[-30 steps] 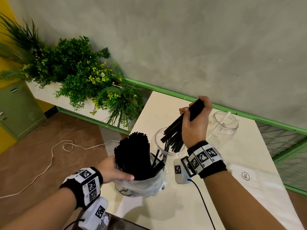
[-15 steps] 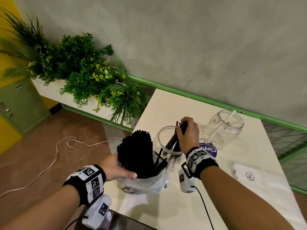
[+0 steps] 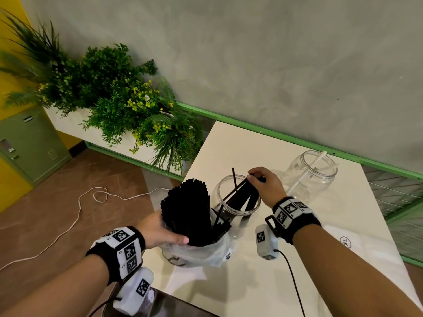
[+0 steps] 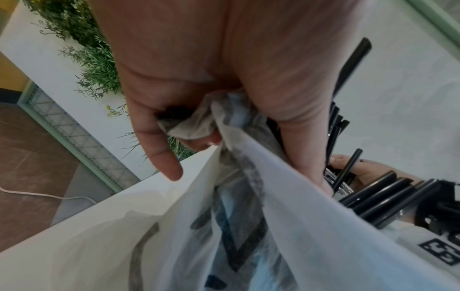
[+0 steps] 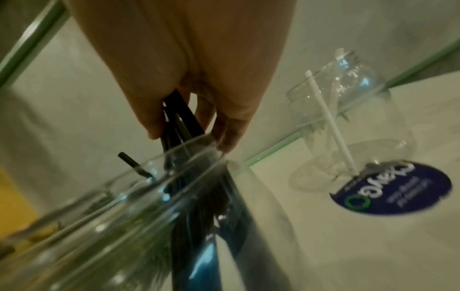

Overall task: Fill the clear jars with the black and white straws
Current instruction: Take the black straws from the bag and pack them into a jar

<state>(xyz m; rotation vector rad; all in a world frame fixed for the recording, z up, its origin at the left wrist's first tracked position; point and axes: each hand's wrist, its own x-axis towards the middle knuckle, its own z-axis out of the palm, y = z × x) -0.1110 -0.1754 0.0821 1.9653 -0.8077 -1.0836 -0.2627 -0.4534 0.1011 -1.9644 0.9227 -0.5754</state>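
A cream table [image 3: 263, 282] against a grey wall, planter of greenery [image 3: 119, 99] at left, brown tiled floor w/ a white cord. Two clear jars: near jar [image 3: 238, 209] by the left edge, far jar [image 3: 313, 172] toward the back w/ one white straw [image 3: 304, 177]. My right hand [image 3: 265, 186] pinches black straws [image 3: 246, 195] into the near jar; my left hand [image 3: 158, 229] grips the bag [image 3: 206, 252] of straws.

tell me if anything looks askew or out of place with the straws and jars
Minor only: one black straw sticks up alone from the near jar, apart from the bunch in the right hand. A few straws splay sideways out of the bag.
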